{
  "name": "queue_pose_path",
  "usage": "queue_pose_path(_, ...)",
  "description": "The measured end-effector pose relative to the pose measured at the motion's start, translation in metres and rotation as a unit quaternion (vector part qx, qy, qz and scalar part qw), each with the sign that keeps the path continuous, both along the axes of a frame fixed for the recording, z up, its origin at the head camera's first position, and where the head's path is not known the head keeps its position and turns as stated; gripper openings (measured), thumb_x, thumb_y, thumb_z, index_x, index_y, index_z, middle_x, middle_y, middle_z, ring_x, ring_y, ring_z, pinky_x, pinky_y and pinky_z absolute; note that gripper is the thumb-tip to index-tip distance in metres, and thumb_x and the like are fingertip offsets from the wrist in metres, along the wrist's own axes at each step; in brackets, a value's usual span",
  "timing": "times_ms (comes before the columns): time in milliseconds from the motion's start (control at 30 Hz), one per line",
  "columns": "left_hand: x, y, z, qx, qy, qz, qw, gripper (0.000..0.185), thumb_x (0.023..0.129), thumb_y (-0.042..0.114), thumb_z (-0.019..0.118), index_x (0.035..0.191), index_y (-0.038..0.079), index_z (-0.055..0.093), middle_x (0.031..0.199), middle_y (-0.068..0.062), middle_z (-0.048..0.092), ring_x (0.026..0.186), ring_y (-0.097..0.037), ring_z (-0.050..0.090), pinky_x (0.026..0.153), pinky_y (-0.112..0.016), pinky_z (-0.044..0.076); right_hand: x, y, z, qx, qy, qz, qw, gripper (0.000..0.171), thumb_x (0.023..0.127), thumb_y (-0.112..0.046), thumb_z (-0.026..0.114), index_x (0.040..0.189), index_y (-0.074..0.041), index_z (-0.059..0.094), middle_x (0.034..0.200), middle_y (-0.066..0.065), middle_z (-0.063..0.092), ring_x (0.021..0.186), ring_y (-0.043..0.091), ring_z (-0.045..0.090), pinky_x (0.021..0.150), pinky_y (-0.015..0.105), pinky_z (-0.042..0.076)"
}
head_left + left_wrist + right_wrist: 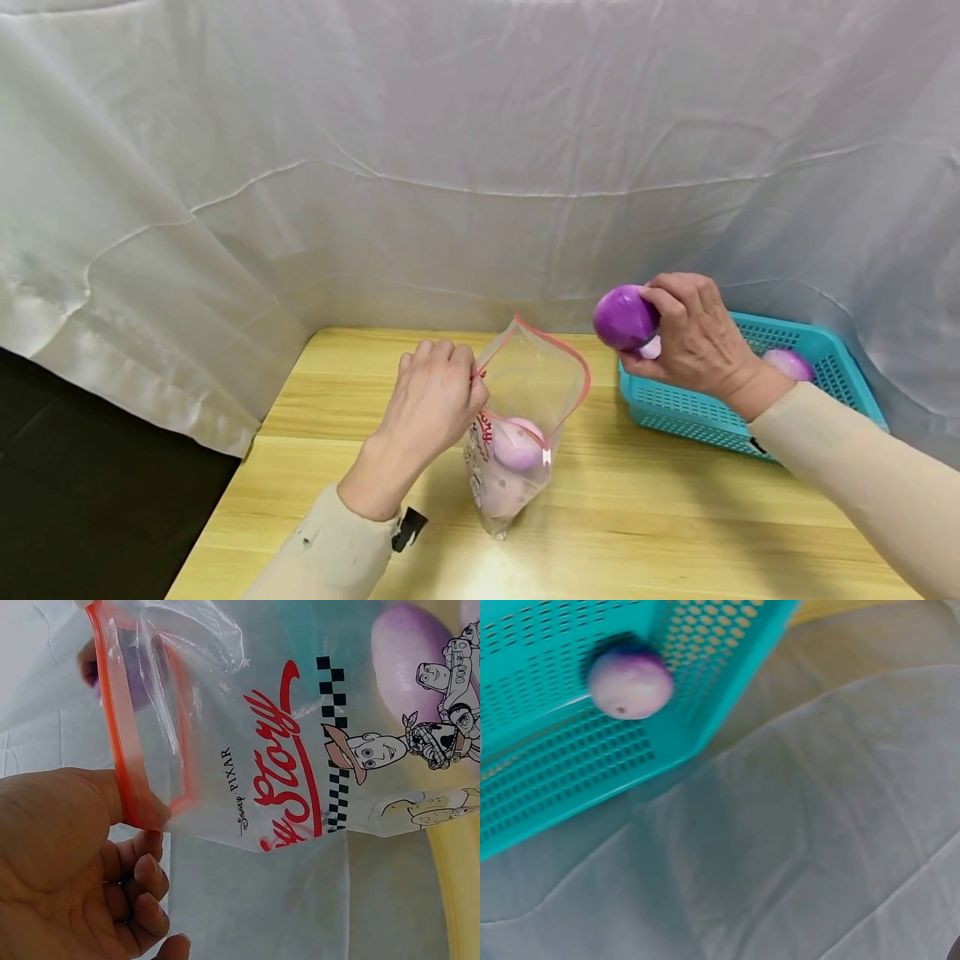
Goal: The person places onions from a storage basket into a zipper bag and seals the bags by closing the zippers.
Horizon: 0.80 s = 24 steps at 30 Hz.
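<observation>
Presently, itemised:
Left hand (431, 400): fingers curled, thumb and fingers pinching the red zip rim of the bag; wrist view confirms the pinch.
Bag (517, 417): clear plastic, printed with cartoon figures, standing upright on the table with its mouth held open; one pale purple turnip (516, 444) inside, more below it, blurred.
Right hand (693, 337): fingers clamped round a purple turnip (624, 317), held in the air between bag and basket, just right of the bag's mouth.
Basket (675, 408): teal, perforated, on the table's right side; another turnip (787, 363) lying in it.
Table (637, 517): light wood; white cloth (450, 150) hung behind.
</observation>
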<state>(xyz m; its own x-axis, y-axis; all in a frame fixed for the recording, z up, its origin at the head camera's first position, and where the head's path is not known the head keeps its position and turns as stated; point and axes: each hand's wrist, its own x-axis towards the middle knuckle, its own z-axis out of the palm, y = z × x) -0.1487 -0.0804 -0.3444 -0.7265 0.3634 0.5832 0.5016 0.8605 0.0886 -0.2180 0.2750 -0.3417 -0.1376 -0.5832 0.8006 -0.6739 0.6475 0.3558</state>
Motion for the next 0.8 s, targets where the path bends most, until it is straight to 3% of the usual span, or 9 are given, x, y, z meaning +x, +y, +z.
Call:
queue_pose_path(200, -0.001, 0.001, 0.000, 0.002, -0.003, 0.001, 1.0000, 0.015, 0.085, 0.013, 0.067, 0.074, 0.013, 0.058, 0.070, -0.001, 0.052, 0.069, -0.027, 0.049, 0.062, -0.038, 0.036, 0.000, -0.029, 0.012, -0.036, 0.019, 0.047, 0.998, 0.067, 0.090, -0.057, 0.058, 0.126, -0.002, 0.044, 0.115, 0.025, 0.050, 0.100, 0.043, 0.048, 0.083, 0.055, 0.038)
queue_pose_path(533, -0.002, 0.000, 0.002, 0.005, -0.019, 0.005, 0.9998, 0.013, 0.087, 0.014, 0.067, 0.077, 0.013, 0.060, 0.071, -0.001, 0.053, 0.070, -0.026, 0.049, 0.064, -0.039, 0.037, 0.008, -0.065, 0.039, 0.003, 0.050, 0.081, 0.995, 0.065, 0.087, -0.050, 0.062, 0.126, -0.002, 0.045, 0.117, 0.024, 0.052, 0.104, 0.039, 0.050, 0.086, 0.055, 0.043)
queue_pose_path(800, -0.002, 0.000, 0.004, 0.004, -0.031, 0.007, 0.9995, 0.011, 0.088, 0.017, 0.068, 0.080, 0.014, 0.062, 0.073, 0.000, 0.053, 0.071, -0.024, 0.046, 0.065, -0.037, 0.037, 0.024, -0.089, 0.053, 0.045, 0.056, 0.085, 0.994, 0.064, 0.084, -0.043, 0.064, 0.129, 0.000, 0.050, 0.116, 0.022, 0.054, 0.104, 0.039, 0.051, 0.085, 0.054, 0.048)
